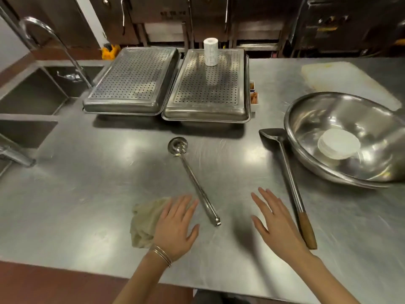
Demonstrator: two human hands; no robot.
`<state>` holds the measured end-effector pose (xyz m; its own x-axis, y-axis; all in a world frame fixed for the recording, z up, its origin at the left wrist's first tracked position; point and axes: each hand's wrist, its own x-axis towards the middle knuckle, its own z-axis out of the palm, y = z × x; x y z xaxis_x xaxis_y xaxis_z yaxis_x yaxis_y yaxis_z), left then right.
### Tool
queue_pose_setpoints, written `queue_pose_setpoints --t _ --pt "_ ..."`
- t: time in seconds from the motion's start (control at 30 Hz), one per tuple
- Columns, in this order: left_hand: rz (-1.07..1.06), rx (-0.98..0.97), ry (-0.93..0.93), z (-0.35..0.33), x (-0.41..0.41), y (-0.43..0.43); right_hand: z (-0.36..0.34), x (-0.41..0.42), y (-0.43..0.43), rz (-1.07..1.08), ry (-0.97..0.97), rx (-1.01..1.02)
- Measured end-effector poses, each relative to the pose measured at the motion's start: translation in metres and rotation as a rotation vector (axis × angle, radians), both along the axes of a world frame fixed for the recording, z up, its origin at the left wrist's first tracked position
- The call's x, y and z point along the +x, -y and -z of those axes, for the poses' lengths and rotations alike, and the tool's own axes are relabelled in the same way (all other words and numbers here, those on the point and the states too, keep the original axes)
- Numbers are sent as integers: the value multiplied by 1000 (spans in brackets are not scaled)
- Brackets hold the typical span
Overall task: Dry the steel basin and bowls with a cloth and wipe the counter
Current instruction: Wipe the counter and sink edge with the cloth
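Note:
A crumpled beige cloth [143, 224] lies on the steel counter [98, 194] near its front edge. My left hand [175, 224] lies flat with straight fingers, partly over the cloth's right side. My right hand [274, 220] is open with spread fingers just above the counter, holding nothing. A large steel basin [350, 119] sits tilted at the right, with a stack of small white bowls [338, 147] inside it.
A steel ladle [192, 178] lies between my hands. A wooden-handled wok spatula [289, 178] lies right of my right hand. Two perforated steel trays [135, 77] [208, 84] stand at the back, one bearing a paper roll [210, 51]. Sink [32, 95] and tap at left; white cutting board [341, 77] at back right.

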<state>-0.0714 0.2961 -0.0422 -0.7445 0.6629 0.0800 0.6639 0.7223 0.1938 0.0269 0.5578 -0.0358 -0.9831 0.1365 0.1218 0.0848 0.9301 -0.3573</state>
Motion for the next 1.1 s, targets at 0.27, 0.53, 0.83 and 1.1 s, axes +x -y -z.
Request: queue_pose_setpoints --t 0.27,0.53,0.83,1.1 --pt "-201 47 1 18 18 78 19 -26 60 -226 111 -26" --pt "-219 -19 0 32 -19 167 24 -61 140 -266 97 -59" --pt "7 -169 135 72 -85 235 51 -138 288 40 417 -126" --pt "66 -136 174 105 -116 242 97 -98 316 187 263 81"
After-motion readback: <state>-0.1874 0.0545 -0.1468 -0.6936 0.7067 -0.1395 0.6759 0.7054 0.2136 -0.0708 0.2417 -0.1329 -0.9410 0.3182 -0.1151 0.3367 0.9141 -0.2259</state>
